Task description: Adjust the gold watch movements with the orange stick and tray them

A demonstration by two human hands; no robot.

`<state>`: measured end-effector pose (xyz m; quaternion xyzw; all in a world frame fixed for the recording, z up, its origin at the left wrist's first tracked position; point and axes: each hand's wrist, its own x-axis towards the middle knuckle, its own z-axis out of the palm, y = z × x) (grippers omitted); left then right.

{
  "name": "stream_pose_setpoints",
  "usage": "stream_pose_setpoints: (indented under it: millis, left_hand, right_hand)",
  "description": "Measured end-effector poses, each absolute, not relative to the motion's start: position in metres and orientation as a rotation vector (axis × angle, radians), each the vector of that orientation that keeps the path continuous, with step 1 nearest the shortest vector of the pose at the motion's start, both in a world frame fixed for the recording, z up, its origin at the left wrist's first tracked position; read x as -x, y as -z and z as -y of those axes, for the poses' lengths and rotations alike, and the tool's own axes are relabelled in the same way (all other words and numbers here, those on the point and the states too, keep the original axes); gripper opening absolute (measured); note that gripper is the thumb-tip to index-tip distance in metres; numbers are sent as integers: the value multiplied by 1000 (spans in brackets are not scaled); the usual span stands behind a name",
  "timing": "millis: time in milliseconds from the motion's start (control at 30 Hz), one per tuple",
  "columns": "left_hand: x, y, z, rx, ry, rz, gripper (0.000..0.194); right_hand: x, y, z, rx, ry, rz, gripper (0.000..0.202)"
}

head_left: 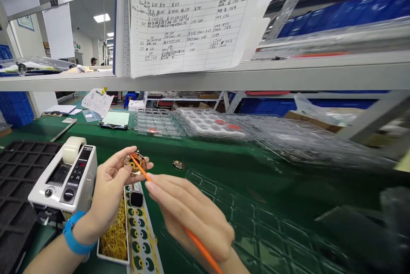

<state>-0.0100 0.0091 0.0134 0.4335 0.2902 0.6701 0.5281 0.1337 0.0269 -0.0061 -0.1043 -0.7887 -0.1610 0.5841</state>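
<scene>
My left hand (107, 184), with a blue wristband, pinches a round gold-coloured part with cut-outs (142, 162) between thumb and fingers. In my right hand (195, 214) is a thin orange stick (202, 248), gripped like a pen. Its tip lies over the face of the round part; whether it touches cannot be made out. Below my hands are a white box (112, 258) of yellow rings (114, 237) and a sheet with dark-green and yellow shapes (140, 240). A small dark square with a pale rim (136, 199) rests on that sheet. Another small round metal part (178, 164) lies on the green table.
A white tape dispenser (72, 188) and a black compartment tray (16, 188) stand at the left. Clear plastic trays (256, 218) spread on the right, with more clear trays (211, 122) at the back. A shelf edge (205, 81) with handwritten sheets (195, 22) crosses above.
</scene>
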Motion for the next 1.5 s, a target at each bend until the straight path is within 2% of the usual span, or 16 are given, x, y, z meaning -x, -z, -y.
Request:
stream_pose_setpoints:
  millis: [133, 267, 400, 467, 767, 933, 1233, 1500]
  left_hand:
    - [14, -17, -15, -936, -1566, -705, 21]
    - [17, -18, -21, -898, -1529, -752, 24]
    - [17, -20, -19, -903, -1481, -800, 29]
    - [16, -21, -18, -910, -1466, -813, 29]
    - [13, -16, -17, -1001, -1452, -808, 37]
    - [14, -14, -16, -1061, -1429, -791, 32]
    - [13, -17, -14, -1041, -1417, -798, 35]
    - [11, -12, -15, -1149, -1457, -858, 23]
  right_hand:
    - [-138, 3, -28, 214, 592, 1978, 26]
    - [-146, -3, -23, 275, 408, 1858, 23]
    - [-154, -9, -19, 371, 205, 1592, 42]
    - [-156, -8, -20, 431, 101, 1515, 44]
    - [-154, -3, -26, 577, -77, 1504, 23]
    - [-157, -4, -23, 561, -139, 1491, 22]
    - [-158, -4, -23, 611, -145, 1469, 20]
    - [-158, -4, -21, 591, -207, 1525, 22]
